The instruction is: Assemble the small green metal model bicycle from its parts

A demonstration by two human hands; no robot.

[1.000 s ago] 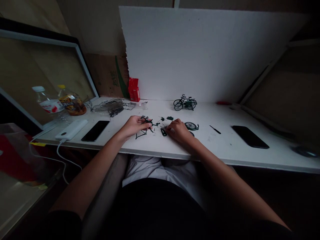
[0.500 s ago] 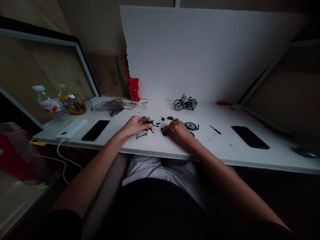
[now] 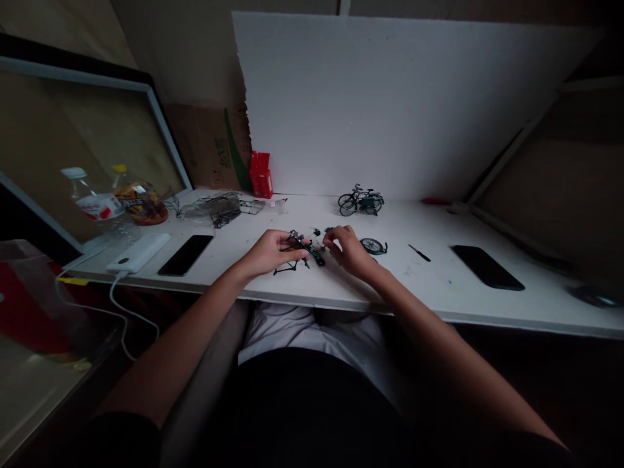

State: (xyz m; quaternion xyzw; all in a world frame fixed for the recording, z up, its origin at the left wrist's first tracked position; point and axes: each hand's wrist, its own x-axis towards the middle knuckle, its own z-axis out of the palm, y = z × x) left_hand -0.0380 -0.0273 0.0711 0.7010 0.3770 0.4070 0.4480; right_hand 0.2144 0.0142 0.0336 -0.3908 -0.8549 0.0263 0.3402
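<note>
My left hand (image 3: 267,253) is closed around a small dark green model bicycle frame (image 3: 287,267), whose thin tubes stick out past the fingers. Just to the right, my right hand (image 3: 350,251) is raised a little over the table, with thumb and fingertips pinched together. Whatever lies between those fingertips is too small to make out. Between the hands are a dark green elongated part (image 3: 318,259) and a small green piece (image 3: 317,232). Beyond my right hand lies a spoked model wheel (image 3: 373,246), partly beside the wrist.
Model bicycles (image 3: 361,201) stand at the back. A small screwdriver (image 3: 419,253) and a black phone-like slab (image 3: 487,267) lie right. Leftward are a phone (image 3: 186,255), a power bank (image 3: 139,252) with a cable, bottles (image 3: 139,198), wiry parts in plastic (image 3: 214,208) and a red box (image 3: 262,175).
My left hand has shifted right with the bicycle frame, toward the dark green part. My right hand has lifted from the small parts on the table and moved slightly right.
</note>
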